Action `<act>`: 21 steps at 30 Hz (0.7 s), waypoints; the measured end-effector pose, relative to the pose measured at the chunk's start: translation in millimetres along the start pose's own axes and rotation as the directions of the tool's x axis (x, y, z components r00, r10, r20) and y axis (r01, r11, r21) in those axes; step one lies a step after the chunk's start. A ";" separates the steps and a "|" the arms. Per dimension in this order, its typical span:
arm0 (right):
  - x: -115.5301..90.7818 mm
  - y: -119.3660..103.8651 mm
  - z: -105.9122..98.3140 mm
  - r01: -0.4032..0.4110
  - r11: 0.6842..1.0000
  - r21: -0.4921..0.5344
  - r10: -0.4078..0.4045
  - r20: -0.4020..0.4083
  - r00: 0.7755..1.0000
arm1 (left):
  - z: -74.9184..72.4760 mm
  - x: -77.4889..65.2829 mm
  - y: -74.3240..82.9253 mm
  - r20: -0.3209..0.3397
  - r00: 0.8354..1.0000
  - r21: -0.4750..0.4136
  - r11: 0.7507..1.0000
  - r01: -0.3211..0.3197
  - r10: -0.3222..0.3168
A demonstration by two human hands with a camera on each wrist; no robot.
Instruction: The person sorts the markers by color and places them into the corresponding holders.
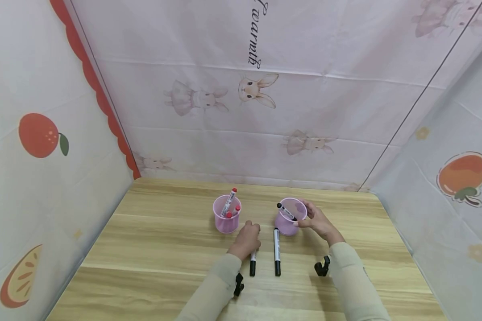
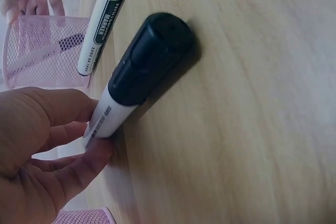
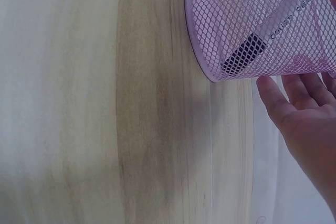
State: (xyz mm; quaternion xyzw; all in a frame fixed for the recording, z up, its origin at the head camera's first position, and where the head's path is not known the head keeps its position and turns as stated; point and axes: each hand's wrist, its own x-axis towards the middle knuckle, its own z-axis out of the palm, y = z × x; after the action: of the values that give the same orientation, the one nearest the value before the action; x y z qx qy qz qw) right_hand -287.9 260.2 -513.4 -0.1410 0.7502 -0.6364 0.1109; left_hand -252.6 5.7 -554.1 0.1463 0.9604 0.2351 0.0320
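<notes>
My left hand [image 1: 247, 240] pinches the white barrel of a black-capped marker [image 2: 113, 109] between thumb and fingers, its cap end close over the table. A second black-capped marker [image 1: 277, 252] lies to the right of it, pointing toward the right-hand pink mesh pen cup [image 1: 286, 227]. My right hand [image 1: 319, 224] holds that cup from its right side, thumb at the near rim and fingers behind. The cup stands upright with one black-and-white marker [image 3: 278, 27] leaning inside. Part of the gripped marker is hidden under my left hand in the head view.
Another pink mesh pen cup [image 1: 226, 225] stands at the left, holding several red-capped markers [image 1: 229, 203]. The wooden table [image 1: 156, 240] is bounded by printed cloth at the back [image 1: 241, 156] and both sides. Black straps sit around both wrists.
</notes>
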 end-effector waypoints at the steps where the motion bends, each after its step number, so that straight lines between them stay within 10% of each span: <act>1: 0.9 2.5 -0.7 0.001 1.000 0.001 -0.001 -0.003 1.000 | 0.2 0.2 -0.3 -0.003 1.000 0.000 1.000 0.001 -0.001; 21: 4.0 13.6 -2.7 0.010 1.000 0.011 -0.010 -0.018 1.000 | -12.1 -2.2 6.6 -0.052 0.996 -0.193 0.979 0.065 -0.076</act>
State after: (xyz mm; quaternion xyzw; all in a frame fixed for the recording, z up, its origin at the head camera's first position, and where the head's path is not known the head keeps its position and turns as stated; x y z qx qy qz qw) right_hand -293.5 263.3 -526.2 -0.1385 0.7468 -0.6425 0.1019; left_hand -250.3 5.3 -540.4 0.1016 0.9385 0.3290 0.0260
